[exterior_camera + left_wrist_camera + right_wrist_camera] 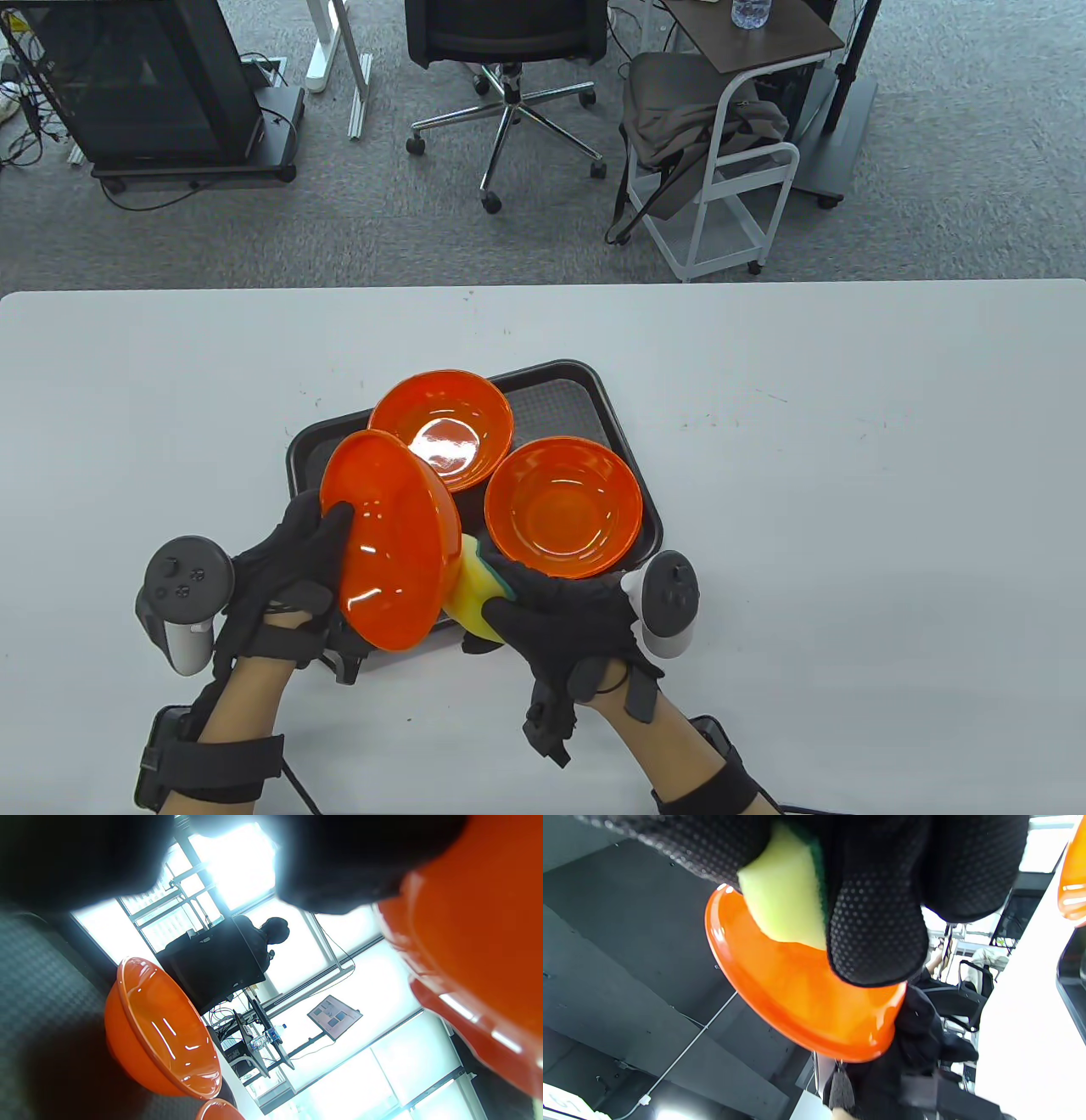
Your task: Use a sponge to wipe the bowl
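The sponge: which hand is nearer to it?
Right. The right hand grips the sponge against the tilted bowl; the left hand holds that bowl's opposite side.

- no text, label, brand or number can be read in any of the three views.
- the board (pixel 335 1017) on a stand in the far background of the left wrist view carries dark patches, too small and blurred to read.
- the water bottle (pixel 751 12) on the small table at the far right of the table view has a label, but it is not legible.
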{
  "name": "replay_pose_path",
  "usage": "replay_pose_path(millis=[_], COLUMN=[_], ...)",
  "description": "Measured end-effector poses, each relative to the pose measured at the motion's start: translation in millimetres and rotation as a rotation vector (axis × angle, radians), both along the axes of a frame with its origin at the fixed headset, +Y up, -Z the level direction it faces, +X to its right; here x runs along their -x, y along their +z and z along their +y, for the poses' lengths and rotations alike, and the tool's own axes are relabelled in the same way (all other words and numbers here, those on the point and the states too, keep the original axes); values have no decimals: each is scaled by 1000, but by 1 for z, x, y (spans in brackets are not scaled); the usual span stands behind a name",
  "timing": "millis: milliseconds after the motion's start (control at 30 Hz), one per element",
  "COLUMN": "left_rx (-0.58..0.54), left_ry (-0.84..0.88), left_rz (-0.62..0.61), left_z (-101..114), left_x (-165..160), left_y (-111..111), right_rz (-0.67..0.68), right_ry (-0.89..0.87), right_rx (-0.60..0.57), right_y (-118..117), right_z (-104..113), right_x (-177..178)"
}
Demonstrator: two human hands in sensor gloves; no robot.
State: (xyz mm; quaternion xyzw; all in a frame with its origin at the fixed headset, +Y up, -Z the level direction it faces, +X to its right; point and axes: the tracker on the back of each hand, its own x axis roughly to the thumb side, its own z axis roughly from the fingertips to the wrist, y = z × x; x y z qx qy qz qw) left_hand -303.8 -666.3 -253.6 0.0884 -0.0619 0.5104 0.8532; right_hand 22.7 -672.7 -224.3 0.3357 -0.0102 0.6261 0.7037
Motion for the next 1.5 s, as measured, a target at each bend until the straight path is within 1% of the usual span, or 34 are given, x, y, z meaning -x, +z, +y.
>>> replay_pose_path(millis=[100, 167, 233, 367, 433, 600, 733, 867, 1033, 1167, 1233, 1300, 1367, 1500], left_rx=[14, 16, 15, 37, 44, 46, 37, 14, 30, 59, 56, 41, 51, 60], left_ry=[-26, -44, -46, -29, -65, -97, -103, -86, -67, 12, 41, 50, 52, 68], left_rz=[-13, -12, -28, -75, -85, -139, -198, -228, -222, -235, -221, -174, -153, -124], left_z=[0, -1, -1, -3, -2, -2, -3, -2, -5, -7, -7, -6, -6, -8], left_x=[0, -2, -4, -9, -13, -24, -34, -42, -42, -43, -41, -35, -29, -20], left_y=[-1, 0, 0, -1, 1, 3, 5, 8, 8, 8, 7, 6, 5, 1], right_rz=[-76, -168, -192, -229, -253, -281, -260, -234, -222, -178, -150, -121, -103, -80], right_ry=[-11, 33, 57, 42, 46, 31, 17, 23, 46, 119, 158, 176, 199, 188], right_rx=[-31, -89, -124, -135, -147, -122, -69, -48, -45, -64, -83, -88, -106, -112], right_y=[0, 1, 3, 4, 4, 2, 0, -1, -2, 0, 2, 3, 4, 5], right_z=[3, 6, 8, 8, 8, 4, -3, -6, -7, -10, -11, -11, -10, -8], right_x=[-7, -12, -14, -15, -16, -19, -16, -13, -10, -1, 5, 10, 12, 13])
